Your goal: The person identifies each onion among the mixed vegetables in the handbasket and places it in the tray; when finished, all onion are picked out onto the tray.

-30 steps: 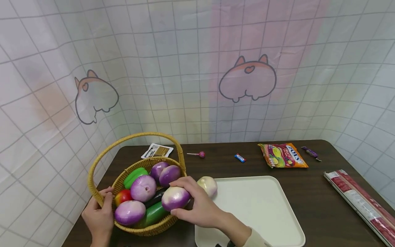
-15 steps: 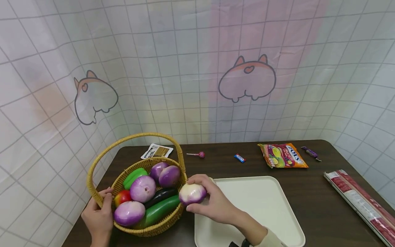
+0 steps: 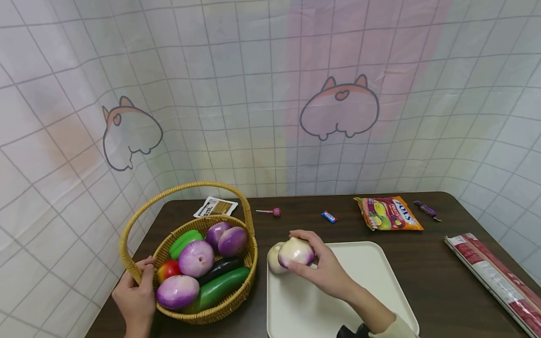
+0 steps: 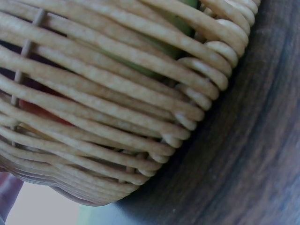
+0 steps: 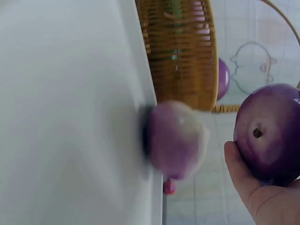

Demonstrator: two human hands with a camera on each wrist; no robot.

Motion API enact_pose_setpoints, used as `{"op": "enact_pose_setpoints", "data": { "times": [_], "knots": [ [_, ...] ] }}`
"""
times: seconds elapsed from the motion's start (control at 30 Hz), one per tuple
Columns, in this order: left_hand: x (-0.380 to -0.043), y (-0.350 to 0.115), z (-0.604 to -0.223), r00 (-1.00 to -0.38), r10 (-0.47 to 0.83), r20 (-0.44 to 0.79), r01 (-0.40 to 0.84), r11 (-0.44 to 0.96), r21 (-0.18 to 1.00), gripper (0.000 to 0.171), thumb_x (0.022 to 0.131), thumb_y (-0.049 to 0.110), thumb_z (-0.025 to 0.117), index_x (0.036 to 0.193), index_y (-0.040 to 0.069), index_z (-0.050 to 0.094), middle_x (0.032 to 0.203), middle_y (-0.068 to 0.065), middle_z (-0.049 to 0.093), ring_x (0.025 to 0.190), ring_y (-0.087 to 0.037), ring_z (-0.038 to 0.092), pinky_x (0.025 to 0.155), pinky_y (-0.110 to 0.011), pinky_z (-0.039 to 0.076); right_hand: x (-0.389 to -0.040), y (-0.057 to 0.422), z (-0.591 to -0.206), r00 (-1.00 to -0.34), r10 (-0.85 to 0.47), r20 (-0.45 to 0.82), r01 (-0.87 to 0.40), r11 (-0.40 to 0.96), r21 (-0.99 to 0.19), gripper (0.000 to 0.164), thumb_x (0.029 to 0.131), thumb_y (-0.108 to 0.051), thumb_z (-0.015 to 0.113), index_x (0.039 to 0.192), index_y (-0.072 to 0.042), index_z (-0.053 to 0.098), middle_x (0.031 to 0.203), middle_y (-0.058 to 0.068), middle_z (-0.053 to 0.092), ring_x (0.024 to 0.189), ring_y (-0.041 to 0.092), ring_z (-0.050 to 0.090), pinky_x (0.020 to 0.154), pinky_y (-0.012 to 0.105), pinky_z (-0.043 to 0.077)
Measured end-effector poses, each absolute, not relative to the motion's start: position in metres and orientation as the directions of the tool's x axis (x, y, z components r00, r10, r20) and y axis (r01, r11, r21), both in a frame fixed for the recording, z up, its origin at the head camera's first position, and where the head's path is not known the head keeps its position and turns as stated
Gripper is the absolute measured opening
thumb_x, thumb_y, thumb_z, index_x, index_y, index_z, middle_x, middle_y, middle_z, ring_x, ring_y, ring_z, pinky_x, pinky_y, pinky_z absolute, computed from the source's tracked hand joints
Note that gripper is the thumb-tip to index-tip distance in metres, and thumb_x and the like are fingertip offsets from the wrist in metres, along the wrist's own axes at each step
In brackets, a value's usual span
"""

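Observation:
In the head view my right hand point(image 3: 327, 270) holds a purple-and-white onion point(image 3: 297, 250) between thumb and fingers, over the back left corner of the white tray point(image 3: 359, 272). A second onion point(image 3: 274, 259) sits on that corner, partly covered by the held one. The right wrist view shows the held onion point(image 5: 269, 133) raised above the tray, its dark purple end facing the camera. My left hand point(image 3: 137, 291) grips the wicker basket point(image 3: 245, 288) at its rim by the foot of the handle. Several purple onions, a long green cucumber point(image 3: 217, 287) and a dark eggplant point(image 3: 221, 268) fill the basket.
A red-yellow fruit point(image 3: 169, 269) and a green pepper point(image 3: 186, 243) lie in the basket too. Along the table's back are a flat packet point(image 3: 216, 206), a lollipop point(image 3: 275, 212), a small blue candy point(image 3: 328, 216) and a candy bag point(image 3: 388, 213). A long red package point(image 3: 494, 277) lies right.
My right hand has carried the onion from above the basket rightward to over the tray, uncovering the eggplant and cucumber. The left hand has kept its grip on the basket.

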State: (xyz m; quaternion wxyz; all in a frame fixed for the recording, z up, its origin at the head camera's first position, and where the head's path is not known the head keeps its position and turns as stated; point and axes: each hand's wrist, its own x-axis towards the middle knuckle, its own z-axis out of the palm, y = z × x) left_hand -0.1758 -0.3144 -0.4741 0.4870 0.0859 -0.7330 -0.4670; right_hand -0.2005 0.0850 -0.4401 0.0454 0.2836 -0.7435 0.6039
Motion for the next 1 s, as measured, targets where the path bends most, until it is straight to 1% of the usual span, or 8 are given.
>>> {"op": "enact_pose_setpoints", "data": {
  "times": [0.17, 0.37, 0.5, 0.63, 0.8, 1.0],
  "knots": [
    [-0.177, -0.315, -0.477, -0.502, -0.588, 0.635, 0.334, 0.546, 0.769, 0.006, 0.084, -0.005, 0.070, 0.079, -0.005, 0.073, 0.087, -0.012, 0.074, 0.086, 0.005, 0.066, 0.078, -0.008, 0.045, -0.208, 0.101, -0.444, -0.851, -0.346, 0.395, -0.459, 0.124, -0.880, 0.062, 0.082, -0.010, 0.078, 0.136, -0.019, 0.049, 0.141, 0.005, 0.046, 0.115, 0.028, 0.054, 0.087, 0.032, 0.053],
    [-0.176, -0.314, -0.476, -0.505, -0.576, 0.643, 0.336, 0.554, 0.761, 0.007, 0.084, -0.004, 0.069, 0.078, -0.006, 0.072, 0.087, -0.016, 0.073, 0.087, 0.005, 0.066, 0.080, -0.009, 0.046, -0.217, 0.117, -0.440, -0.870, -0.325, 0.372, -0.432, 0.135, -0.892, 0.068, 0.081, -0.010, 0.079, 0.140, -0.015, 0.045, 0.144, 0.012, 0.043, 0.118, 0.031, 0.052, 0.088, 0.030, 0.053],
    [-0.177, -0.314, -0.476, -0.501, -0.577, 0.645, 0.343, 0.552, 0.760, 0.007, 0.084, -0.005, 0.068, 0.078, -0.008, 0.071, 0.087, -0.017, 0.073, 0.087, 0.005, 0.066, 0.080, -0.009, 0.045, -0.225, 0.129, -0.441, -0.891, -0.287, 0.352, -0.411, 0.182, -0.893, 0.070, 0.080, -0.011, 0.081, 0.140, -0.015, 0.046, 0.144, 0.012, 0.041, 0.120, 0.033, 0.050, 0.088, 0.026, 0.052],
    [-0.177, -0.314, -0.476, -0.499, -0.576, 0.647, 0.347, 0.552, 0.758, 0.007, 0.084, -0.006, 0.069, 0.077, -0.007, 0.071, 0.087, -0.016, 0.073, 0.087, 0.005, 0.066, 0.080, -0.009, 0.045, -0.233, 0.143, -0.443, -0.912, -0.242, 0.330, -0.384, 0.228, -0.895, 0.071, 0.078, -0.010, 0.082, 0.139, -0.012, 0.046, 0.148, 0.013, 0.036, 0.124, 0.034, 0.046, 0.088, 0.024, 0.050],
    [-0.176, -0.313, -0.474, -0.504, -0.570, 0.648, 0.339, 0.560, 0.756, 0.007, 0.084, -0.005, 0.069, 0.077, -0.006, 0.072, 0.087, -0.015, 0.073, 0.087, 0.005, 0.066, 0.080, -0.009, 0.045, -0.241, 0.162, -0.443, -0.938, -0.205, 0.278, -0.327, 0.266, -0.907, 0.073, 0.079, -0.011, 0.081, 0.141, -0.012, 0.043, 0.144, 0.014, 0.037, 0.118, 0.033, 0.046, 0.084, 0.024, 0.051],
    [-0.175, -0.313, -0.473, -0.506, -0.574, 0.644, 0.336, 0.556, 0.760, 0.007, 0.084, -0.005, 0.070, 0.077, -0.006, 0.072, 0.087, -0.015, 0.073, 0.087, 0.005, 0.066, 0.080, -0.009, 0.045, -0.248, 0.181, -0.444, -0.944, -0.228, 0.238, -0.296, 0.269, -0.917, 0.073, 0.082, -0.012, 0.079, 0.143, -0.013, 0.039, 0.141, 0.018, 0.040, 0.113, 0.035, 0.049, 0.082, 0.026, 0.053]
  ]
}}
